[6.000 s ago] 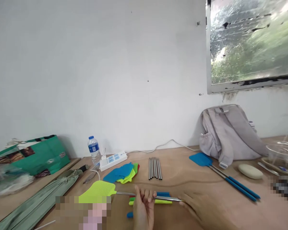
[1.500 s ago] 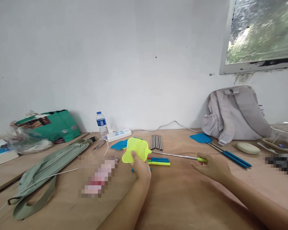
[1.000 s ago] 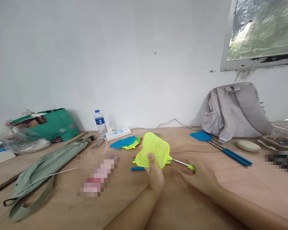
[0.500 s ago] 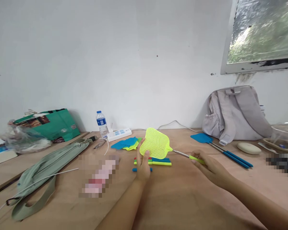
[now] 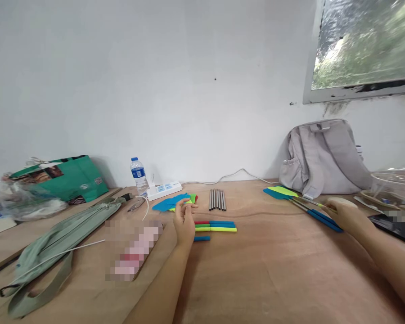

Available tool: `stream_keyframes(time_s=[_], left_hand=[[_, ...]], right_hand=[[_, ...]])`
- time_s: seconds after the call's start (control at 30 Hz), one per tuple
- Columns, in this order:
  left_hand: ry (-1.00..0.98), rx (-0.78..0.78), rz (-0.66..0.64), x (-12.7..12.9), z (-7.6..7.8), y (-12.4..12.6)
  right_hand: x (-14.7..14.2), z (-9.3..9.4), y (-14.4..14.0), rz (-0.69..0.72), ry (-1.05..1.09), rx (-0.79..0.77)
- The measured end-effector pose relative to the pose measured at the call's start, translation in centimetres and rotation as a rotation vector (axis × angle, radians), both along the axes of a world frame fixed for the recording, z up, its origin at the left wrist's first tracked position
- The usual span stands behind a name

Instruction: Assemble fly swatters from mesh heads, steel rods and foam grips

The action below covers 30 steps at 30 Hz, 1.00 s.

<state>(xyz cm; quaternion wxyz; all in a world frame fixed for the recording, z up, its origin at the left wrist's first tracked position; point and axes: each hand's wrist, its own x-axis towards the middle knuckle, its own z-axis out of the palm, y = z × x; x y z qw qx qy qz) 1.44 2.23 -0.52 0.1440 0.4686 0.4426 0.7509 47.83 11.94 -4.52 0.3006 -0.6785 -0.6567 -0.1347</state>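
Note:
At the right, my right hand is closed around the handle of a yellow-green fly swatter. Its head lies over the head of a blue fly swatter, and blue handles run beneath my fingers. My left hand hovers with loosely bent, parted fingers and holds nothing. Just behind it is a pile of loose swatter heads, mostly blue, with green, yellow and red showing. Beside it lie coloured handles and one separate blue handle. Several metal rods stand in a row behind them.
A grey backpack leans on the wall, near a pale oval object. To the left are a water bottle, a white power strip, a green bag and a grey-green strapped bag.
My right hand has carried the yellow-green swatter right and down onto the blue ones. My left hand has let go of its head and moved slightly left. The metal rods are now uncovered.

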Motion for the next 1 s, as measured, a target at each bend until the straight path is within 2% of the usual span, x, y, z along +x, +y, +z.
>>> stream_keyframes(time_s=[0.1, 0.17, 0.23, 0.3, 0.4, 0.5, 0.57, 0.67, 0.77, 0.8, 0.9, 1.0], left_hand=[[0.011, -0.010, 0.062, -0.7, 0.2, 0.2], [0.012, -0.025, 0.101, -1.2, 0.3, 0.3], [0.044, -0.063, 0.139, -1.6, 0.4, 0.3], [0.122, -0.129, 0.175, -1.8, 0.4, 0.3], [0.296, -0.242, 0.223, -2.2, 0.2, 0.3], [0.487, -0.295, 0.267, -2.5, -0.1, 0.4], [0.612, -0.299, 0.284, -2.6, -0.2, 0.6], [0.887, -0.326, 0.184, -2.7, 0.0, 0.6], [1.167, -0.372, 0.004, -2.3, 0.4, 0.1], [1.218, -0.379, -0.042, -2.2, 0.6, -0.1], [1.285, -0.406, -0.172, -1.7, 1.5, -1.0], [1.329, -0.523, -0.306, -1.4, 2.5, -2.0]], right_hand=[[0.8, -0.5, 0.3, 0.047, 0.015, -0.233], [0.5, -0.4, 0.2, -0.006, 0.023, -0.280], [-0.5, 0.1, -0.3, -0.075, -0.032, -0.219], [-2.6, 0.8, -1.1, -0.073, -0.132, -0.059], [-7.7, 1.6, -3.1, 0.227, -0.187, 0.115], [-14.0, 1.6, -5.7, 0.569, -0.151, 0.088], [-17.9, 1.3, -6.9, 0.712, -0.098, 0.032], [-22.6, 0.7, -6.9, 0.812, 0.085, -0.007], [-25.8, 0.6, -4.5, 0.743, 0.269, -0.058], [-26.6, 0.6, -3.3, 0.700, 0.290, -0.091], [-28.4, 0.4, -0.1, 0.702, 0.271, -0.138], [-29.2, -0.1, 1.7, 0.715, 0.222, -0.183]])
